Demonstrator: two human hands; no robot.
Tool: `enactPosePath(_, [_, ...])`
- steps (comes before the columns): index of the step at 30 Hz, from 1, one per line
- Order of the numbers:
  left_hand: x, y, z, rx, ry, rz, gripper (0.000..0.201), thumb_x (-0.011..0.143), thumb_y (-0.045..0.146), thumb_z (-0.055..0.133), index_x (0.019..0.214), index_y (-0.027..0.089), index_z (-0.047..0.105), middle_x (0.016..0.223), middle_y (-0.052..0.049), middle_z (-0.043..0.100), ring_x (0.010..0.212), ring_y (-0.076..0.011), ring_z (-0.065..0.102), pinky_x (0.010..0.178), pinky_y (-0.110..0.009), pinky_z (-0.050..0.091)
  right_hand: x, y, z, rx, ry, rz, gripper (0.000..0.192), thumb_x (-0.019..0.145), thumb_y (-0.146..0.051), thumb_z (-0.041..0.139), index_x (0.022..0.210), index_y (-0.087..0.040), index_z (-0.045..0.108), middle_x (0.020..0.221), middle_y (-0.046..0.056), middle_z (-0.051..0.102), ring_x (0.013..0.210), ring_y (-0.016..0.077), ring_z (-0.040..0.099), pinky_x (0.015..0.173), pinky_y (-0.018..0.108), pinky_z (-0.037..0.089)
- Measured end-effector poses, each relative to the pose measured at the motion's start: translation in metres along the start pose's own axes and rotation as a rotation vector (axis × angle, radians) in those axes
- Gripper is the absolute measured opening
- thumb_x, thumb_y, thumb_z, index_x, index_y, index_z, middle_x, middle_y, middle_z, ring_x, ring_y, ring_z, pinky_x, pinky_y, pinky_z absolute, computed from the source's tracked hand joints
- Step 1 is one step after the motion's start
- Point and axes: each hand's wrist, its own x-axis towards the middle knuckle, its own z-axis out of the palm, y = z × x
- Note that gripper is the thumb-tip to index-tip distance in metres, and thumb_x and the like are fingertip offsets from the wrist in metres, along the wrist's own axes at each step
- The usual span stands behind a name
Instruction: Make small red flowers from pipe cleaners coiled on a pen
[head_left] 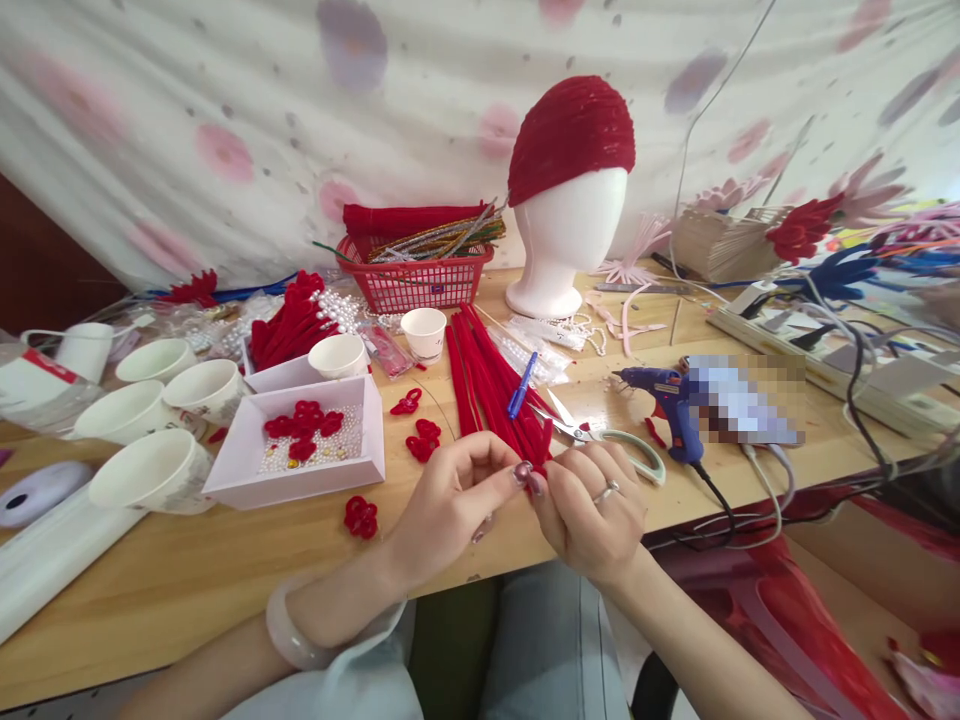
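At the near edge of the desk (187, 580), a red pipe cleaner piece (541, 470) is being pinched between both hands. The left hand (450, 500) and the right hand (592, 510) are each closing fingertips on it, just in front of the red pipe cleaner bundle (487, 385). Scissors (600, 435) and a blue glue gun (664, 395) are lying just beyond. The small piece could slip from the fingertips and drop off the edge, I judge.
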Motion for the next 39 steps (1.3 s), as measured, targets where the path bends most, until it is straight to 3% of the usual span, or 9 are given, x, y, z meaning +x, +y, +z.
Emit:
enactPosePath(6, [0.002,0.000,-0.003,0.320,0.162,0.257,0.017,0.094,0.029,0.056,0.080,0.018,0.055,0.072,0.002,0.055,0.061,-0.0101,0.053,0.056,-0.021,0.043,0.001,-0.005,-0.001,0.485,-0.290,0.473,0.036,0.101,-0.019,0.041,0.065,-0.023,0.038,0.057,-0.004,0.043,0.051,0.0126,0.040,0.053,0.028,0.028])
enactPosePath(11, [0.004,-0.009,-0.003,0.565,0.159,0.420,0.011,0.099,0.024,0.046,0.090,0.020,0.051,0.077,0.001,0.057,0.068,-0.0129,0.056,0.062,-0.024,0.045,0.004,-0.008,-0.005,0.571,-0.335,0.613,0.036,0.103,-0.028,0.039,0.067,-0.022,0.040,0.058,-0.004,0.043,0.051,0.0122,0.041,0.052,0.027,0.028])
enactPosePath(17, [0.005,-0.013,-0.005,0.702,0.153,0.757,0.013,0.096,0.012,0.043,0.088,0.020,0.050,0.079,0.000,0.056,0.067,-0.0132,0.053,0.061,-0.025,0.044,0.009,-0.011,-0.007,0.890,-0.347,0.816,0.047,0.104,-0.044,0.039,0.064,-0.021,0.041,0.056,-0.003,0.046,0.053,0.0123,0.044,0.053,0.026,0.033])
enactPosePath(19, [0.004,-0.011,-0.005,0.589,0.150,0.671,0.012,0.097,0.017,0.046,0.087,0.020,0.051,0.076,0.000,0.056,0.065,-0.0122,0.053,0.058,-0.024,0.043,0.009,-0.011,-0.007,0.940,-0.337,0.860,0.048,0.103,-0.049,0.041,0.063,-0.021,0.041,0.056,-0.003,0.045,0.054,0.0122,0.043,0.054,0.026,0.033])
enactPosePath(23, [0.003,-0.002,-0.004,0.296,0.119,0.300,0.021,0.097,0.032,0.054,0.081,0.019,0.052,0.067,0.004,0.053,0.057,-0.0102,0.051,0.053,-0.022,0.043,0.008,-0.003,-0.009,1.013,-0.403,0.966,0.051,0.101,-0.056,0.041,0.064,-0.021,0.040,0.056,-0.004,0.042,0.053,0.0122,0.039,0.052,0.027,0.030])
enactPosePath(25, [0.003,0.000,-0.005,0.245,0.083,0.213,0.023,0.095,0.035,0.057,0.080,0.018,0.054,0.067,0.004,0.053,0.058,-0.0101,0.052,0.055,-0.022,0.044,0.007,0.003,-0.011,1.002,-0.426,1.023,0.051,0.101,-0.058,0.038,0.065,-0.021,0.039,0.056,-0.004,0.039,0.054,0.0123,0.036,0.052,0.028,0.028])
enactPosePath(31, [0.004,0.002,-0.007,0.247,-0.003,0.183,0.027,0.097,0.040,0.053,0.083,0.017,0.058,0.070,0.002,0.056,0.063,-0.0116,0.055,0.060,-0.024,0.047,0.007,0.007,-0.013,1.056,-0.501,0.885,0.045,0.102,-0.048,0.044,0.066,-0.022,0.034,0.063,-0.005,0.032,0.057,0.0116,0.031,0.051,0.026,0.028])
enactPosePath(39, [0.003,0.003,-0.008,0.307,-0.078,0.196,0.027,0.098,0.039,0.049,0.080,0.018,0.054,0.065,0.003,0.054,0.060,-0.0118,0.053,0.057,-0.024,0.043,0.008,0.004,-0.013,0.934,-0.396,0.702,0.039,0.103,-0.032,0.041,0.065,-0.022,0.036,0.059,-0.005,0.038,0.054,0.0105,0.035,0.051,0.026,0.028])
